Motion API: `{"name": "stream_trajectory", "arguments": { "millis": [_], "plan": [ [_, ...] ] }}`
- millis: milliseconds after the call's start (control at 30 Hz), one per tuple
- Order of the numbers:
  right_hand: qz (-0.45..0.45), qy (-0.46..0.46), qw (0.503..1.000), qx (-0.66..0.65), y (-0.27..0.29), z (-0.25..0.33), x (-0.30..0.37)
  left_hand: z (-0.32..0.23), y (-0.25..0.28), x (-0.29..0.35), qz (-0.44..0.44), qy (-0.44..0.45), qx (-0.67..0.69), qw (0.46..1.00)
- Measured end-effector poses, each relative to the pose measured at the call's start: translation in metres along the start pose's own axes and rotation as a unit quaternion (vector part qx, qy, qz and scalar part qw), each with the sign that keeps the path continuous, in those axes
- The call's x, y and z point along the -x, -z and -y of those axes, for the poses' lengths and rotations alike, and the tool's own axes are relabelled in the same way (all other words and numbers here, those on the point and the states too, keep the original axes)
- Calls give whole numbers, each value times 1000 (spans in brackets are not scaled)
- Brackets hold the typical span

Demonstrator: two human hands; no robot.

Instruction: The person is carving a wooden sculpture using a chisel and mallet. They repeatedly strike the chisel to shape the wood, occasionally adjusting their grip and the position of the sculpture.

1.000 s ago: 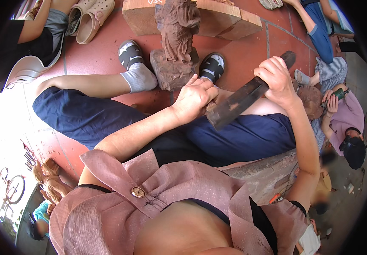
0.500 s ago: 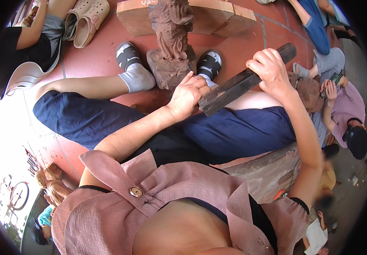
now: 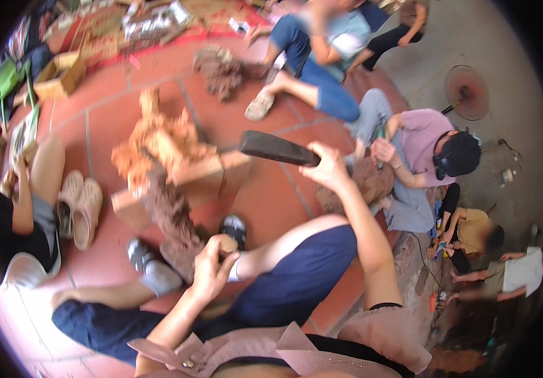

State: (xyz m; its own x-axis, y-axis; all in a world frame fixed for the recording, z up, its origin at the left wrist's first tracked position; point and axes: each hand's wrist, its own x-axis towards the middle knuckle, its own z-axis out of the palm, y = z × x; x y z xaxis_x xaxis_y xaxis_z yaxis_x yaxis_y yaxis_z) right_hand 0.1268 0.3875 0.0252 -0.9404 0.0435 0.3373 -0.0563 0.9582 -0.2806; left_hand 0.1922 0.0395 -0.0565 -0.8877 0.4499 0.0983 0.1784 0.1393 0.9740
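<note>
My right hand [image 3: 329, 167], raised at the middle right, is closed round one end of a dark wooden mallet [image 3: 277, 148] shaped like a thick bar. Lower and to the left, my left hand [image 3: 208, 269] is closed on a tool with a round, pale wooden handle end [image 3: 226, 243]. The rest of that tool is hidden by my fingers. Just beyond my left hand stands a brown carved wooden statue [image 3: 174, 211], between my two feet in dark sandals. Its base is partly covered by my hand. The mallet is held apart from both the tool and the statue.
Behind the statue lies a pale wooden block [image 3: 228, 169], with an orange wood carving [image 3: 158, 145] beyond it. Another brown carving [image 3: 221, 69] lies farther off. People sit at left, right and far side. A fan [image 3: 466, 93] and a cable [image 3: 419, 264] are at right.
The view has tilted up, showing more floor and people. The mallet has lifted away from my left hand and now points left. My left hand has turned, showing the tool's round end.
</note>
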Motion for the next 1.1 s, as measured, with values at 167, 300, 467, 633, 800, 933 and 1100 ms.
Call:
{"name": "stream_trajectory", "arguments": {
  "millis": [167,300,467,633,800,933,1100],
  "plan": [
    [53,-353,911,-208,-48,-39,71,-19,41,-43,-53,-101,-47,992],
    [178,-555,722,-373,-114,-30,164,-27,75,-73,-18,-172,-130,976],
    [280,-583,618,-446,-179,17,250,-22,123,-93,22,-142,-289,947],
    [269,-577,622,-457,-198,24,268,-43,141,-101,65,-163,-364,915],
    [238,-574,652,-434,-193,16,261,-49,177,-88,95,-204,-420,879],
    [136,-572,684,-432,-165,-5,240,-50,212,-89,120,-235,-466,845],
    [-65,-506,740,-438,-82,-25,187,-59,243,-107,122,-204,-470,850]
  ]
}}
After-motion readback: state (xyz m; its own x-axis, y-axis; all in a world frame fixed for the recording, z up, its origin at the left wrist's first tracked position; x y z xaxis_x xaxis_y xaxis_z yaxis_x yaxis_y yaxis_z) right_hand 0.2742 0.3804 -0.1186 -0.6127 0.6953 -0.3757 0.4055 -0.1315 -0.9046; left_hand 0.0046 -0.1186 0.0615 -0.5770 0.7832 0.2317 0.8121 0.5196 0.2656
